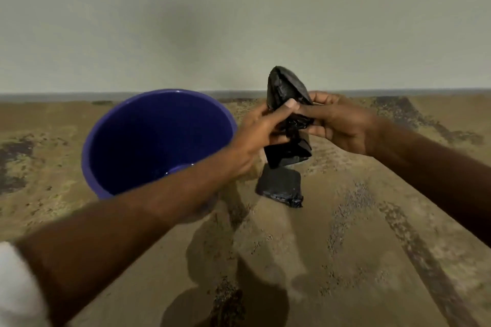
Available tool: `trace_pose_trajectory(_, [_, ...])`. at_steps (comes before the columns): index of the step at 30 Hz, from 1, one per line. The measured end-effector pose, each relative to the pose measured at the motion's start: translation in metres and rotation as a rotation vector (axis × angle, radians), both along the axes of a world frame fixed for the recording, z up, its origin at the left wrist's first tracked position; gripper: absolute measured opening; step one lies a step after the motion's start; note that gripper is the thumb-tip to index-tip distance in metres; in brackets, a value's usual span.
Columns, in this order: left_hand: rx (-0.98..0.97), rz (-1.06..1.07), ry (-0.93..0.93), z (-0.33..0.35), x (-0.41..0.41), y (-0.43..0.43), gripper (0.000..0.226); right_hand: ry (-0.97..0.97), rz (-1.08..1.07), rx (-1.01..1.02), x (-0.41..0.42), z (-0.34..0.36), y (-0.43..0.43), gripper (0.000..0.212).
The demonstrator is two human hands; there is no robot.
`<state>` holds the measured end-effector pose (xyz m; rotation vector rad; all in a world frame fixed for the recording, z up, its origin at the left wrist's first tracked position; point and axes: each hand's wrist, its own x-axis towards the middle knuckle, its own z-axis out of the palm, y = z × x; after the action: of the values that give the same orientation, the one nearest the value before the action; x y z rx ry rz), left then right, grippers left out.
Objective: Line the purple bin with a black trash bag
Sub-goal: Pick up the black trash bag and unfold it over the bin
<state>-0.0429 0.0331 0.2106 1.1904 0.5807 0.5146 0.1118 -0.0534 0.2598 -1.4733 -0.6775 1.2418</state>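
Note:
The purple bin [111,125] stands open and bare inside on the floor at the left, near the wall. A folded black trash bag [285,87] is held up in the air to the right of the bin. My left hand [255,138] pinches its left side with thumb and fingers. My right hand [337,122] grips its right side. The bag's lower folds hang below both hands. My left forearm crosses in front of the bin's near rim.
A second folded black bag bundle [280,187] lies on the brown patterned floor [358,233] just below my hands. A pale wall [239,21] rises right behind the bin.

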Motion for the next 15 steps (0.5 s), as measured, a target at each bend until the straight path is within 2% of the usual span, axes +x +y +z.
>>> trace_pose_trajectory(2, [0.088, -0.001, -0.023, 0.037, -0.032, 0.019, 0.024, 0.029, 0.052, 0.042, -0.008, 0.04, 0.003, 0.055])
trace_pose_trajectory(4, [0.196, 0.067, -0.022, 0.07, -0.068, 0.038, 0.01, 0.05, 0.086, 0.116, -0.016, 0.077, 0.009, 0.047])
trace_pose_trajectory(9, [0.476, 0.319, 0.07, 0.122, -0.158, 0.059, 0.02, 0.096, 0.125, 0.272, -0.041, 0.138, 0.034, 0.028])
trace_pose_trajectory(12, [0.684, 0.396, 0.217, 0.143, -0.203, 0.058, 0.022, -0.013, 0.189, 0.271, -0.06, 0.155, 0.049, 0.025])
trace_pose_trajectory(15, [0.814, 0.483, 0.346, 0.155, -0.24, 0.055, 0.036, -0.159, 0.179, 0.312, -0.083, 0.167, 0.064, 0.031])
